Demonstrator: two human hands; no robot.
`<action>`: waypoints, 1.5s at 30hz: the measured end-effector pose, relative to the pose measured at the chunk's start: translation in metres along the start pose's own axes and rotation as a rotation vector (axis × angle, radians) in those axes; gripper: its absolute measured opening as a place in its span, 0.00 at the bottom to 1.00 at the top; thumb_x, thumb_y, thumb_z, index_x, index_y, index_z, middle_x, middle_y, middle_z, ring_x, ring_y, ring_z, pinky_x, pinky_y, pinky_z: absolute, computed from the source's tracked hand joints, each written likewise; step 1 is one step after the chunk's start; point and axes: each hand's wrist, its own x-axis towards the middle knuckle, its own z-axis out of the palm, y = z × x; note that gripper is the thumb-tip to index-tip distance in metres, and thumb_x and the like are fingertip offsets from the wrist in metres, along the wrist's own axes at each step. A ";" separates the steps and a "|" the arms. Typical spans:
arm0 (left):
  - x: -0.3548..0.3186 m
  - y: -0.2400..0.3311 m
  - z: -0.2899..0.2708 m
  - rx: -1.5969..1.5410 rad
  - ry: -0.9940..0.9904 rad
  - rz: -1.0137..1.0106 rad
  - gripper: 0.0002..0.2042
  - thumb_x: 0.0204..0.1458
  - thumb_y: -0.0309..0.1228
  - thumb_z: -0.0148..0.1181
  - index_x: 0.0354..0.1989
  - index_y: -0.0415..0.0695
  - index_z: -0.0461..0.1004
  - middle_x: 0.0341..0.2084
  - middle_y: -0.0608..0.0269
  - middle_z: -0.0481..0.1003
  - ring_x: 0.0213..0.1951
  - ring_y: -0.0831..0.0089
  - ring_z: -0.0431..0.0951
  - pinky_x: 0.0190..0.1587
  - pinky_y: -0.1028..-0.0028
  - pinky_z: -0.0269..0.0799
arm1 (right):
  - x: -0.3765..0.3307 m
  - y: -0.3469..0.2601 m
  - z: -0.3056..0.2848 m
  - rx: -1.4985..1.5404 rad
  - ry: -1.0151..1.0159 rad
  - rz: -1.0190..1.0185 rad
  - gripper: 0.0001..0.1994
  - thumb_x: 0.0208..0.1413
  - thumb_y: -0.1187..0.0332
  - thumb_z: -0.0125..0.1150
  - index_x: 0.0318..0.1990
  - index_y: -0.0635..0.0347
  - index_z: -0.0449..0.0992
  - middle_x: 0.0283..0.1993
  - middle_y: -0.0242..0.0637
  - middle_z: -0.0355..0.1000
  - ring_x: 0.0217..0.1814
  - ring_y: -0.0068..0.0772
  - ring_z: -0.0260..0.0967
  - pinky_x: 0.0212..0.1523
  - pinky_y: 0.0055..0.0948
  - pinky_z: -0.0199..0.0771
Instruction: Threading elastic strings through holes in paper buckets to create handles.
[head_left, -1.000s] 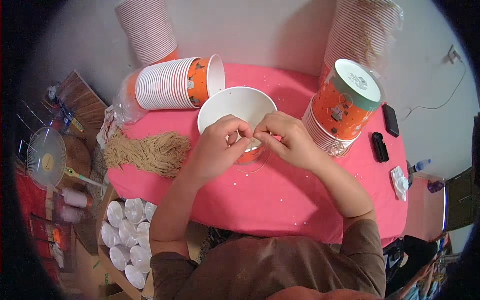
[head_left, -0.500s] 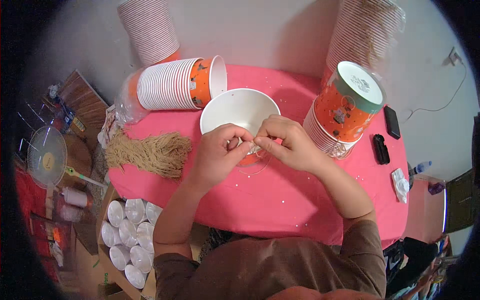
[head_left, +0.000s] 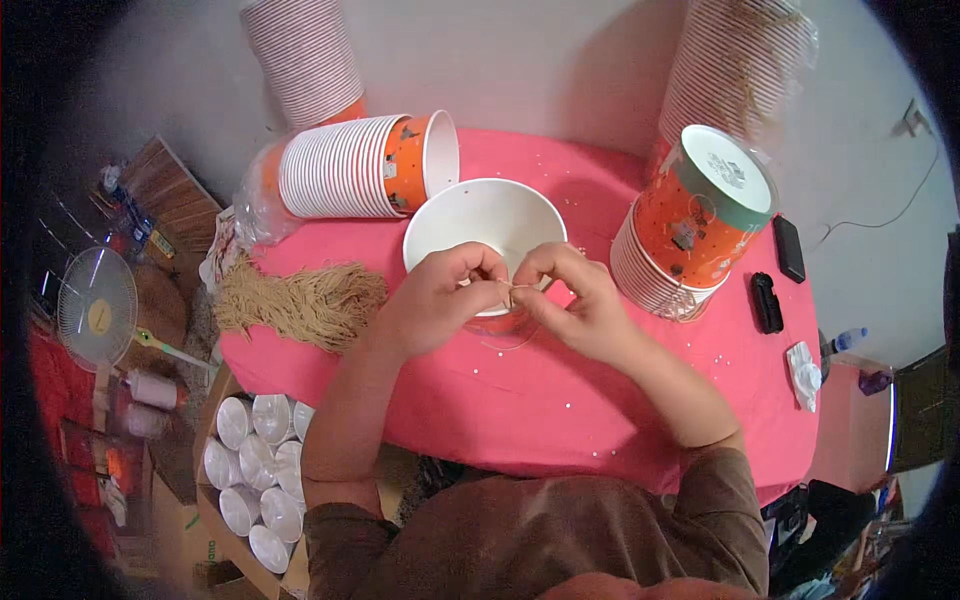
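Note:
A large white-lined paper bucket (head_left: 485,212) stands upright with its mouth toward me, its orange outside showing below my hands. At its near rim, my left hand (head_left: 440,300) pinches a thin tan string (head_left: 512,287) between thumb and forefinger. My right hand (head_left: 575,300) pinches the same string a short way off, and a strand curves down by the bucket's front. Whether the string passes through the bucket's wall is hidden by my fingers. Left of my left forearm lies a thick bundle of tan strings (head_left: 300,302).
A nested stack of orange buckets (head_left: 340,170) lies on its side at the back left. Upside-down buckets (head_left: 690,235) stand stacked on the right. Beyond them are a black case (head_left: 766,302) and a crumpled tissue (head_left: 803,375). A carton of white cups (head_left: 258,460) sits below the pink-covered table (head_left: 480,410).
My fingertips have drawn slightly apart, and a short span of string now shows between them. The whole view has shifted slightly; the bucket stays in front of me.

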 end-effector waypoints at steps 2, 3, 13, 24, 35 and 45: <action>0.002 0.001 -0.001 -0.105 -0.077 -0.047 0.04 0.55 0.27 0.54 0.34 0.39 0.71 0.28 0.73 0.71 0.33 0.87 0.69 0.34 0.82 0.66 | 0.000 0.002 -0.002 -0.001 -0.011 -0.029 0.07 0.50 0.76 0.63 0.34 0.61 0.71 0.31 0.37 0.70 0.34 0.36 0.69 0.37 0.33 0.69; 0.002 0.002 -0.001 -0.104 -0.077 -0.046 0.04 0.55 0.27 0.54 0.34 0.39 0.71 0.28 0.73 0.71 0.33 0.87 0.69 0.34 0.82 0.66 | 0.000 0.003 -0.004 -0.002 -0.024 -0.057 0.06 0.50 0.77 0.62 0.34 0.61 0.71 0.30 0.37 0.70 0.32 0.36 0.69 0.36 0.32 0.69; 0.010 0.012 -0.004 -0.106 -0.156 -0.179 0.05 0.56 0.28 0.53 0.34 0.42 0.74 0.27 0.77 0.69 0.30 0.87 0.66 0.33 0.82 0.63 | 0.000 -0.004 -0.006 -0.108 0.011 -0.148 0.07 0.49 0.83 0.60 0.36 0.64 0.71 0.29 0.34 0.68 0.23 0.21 0.63 0.21 0.21 0.61; 0.011 0.008 -0.002 -0.154 -0.221 -0.123 0.07 0.57 0.28 0.52 0.38 0.38 0.72 0.30 0.70 0.73 0.32 0.85 0.70 0.35 0.82 0.66 | -0.002 -0.003 -0.009 -0.147 0.005 -0.107 0.05 0.52 0.81 0.59 0.35 0.64 0.71 0.29 0.34 0.69 0.25 0.19 0.68 0.23 0.17 0.66; 0.008 0.007 0.001 -0.079 -0.134 -0.097 0.07 0.55 0.25 0.57 0.39 0.35 0.73 0.30 0.70 0.74 0.34 0.85 0.73 0.38 0.82 0.71 | -0.005 -0.001 -0.016 -0.133 0.015 -0.035 0.05 0.50 0.78 0.60 0.33 0.61 0.70 0.28 0.39 0.69 0.25 0.35 0.71 0.24 0.30 0.70; 0.001 0.002 0.013 -0.061 0.002 -0.063 0.04 0.55 0.25 0.58 0.35 0.37 0.75 0.21 0.77 0.69 0.24 0.89 0.64 0.25 0.84 0.60 | -0.010 0.006 -0.029 -0.474 -0.066 -0.231 0.10 0.46 0.73 0.63 0.35 0.58 0.69 0.23 0.37 0.69 0.22 0.40 0.71 0.23 0.36 0.70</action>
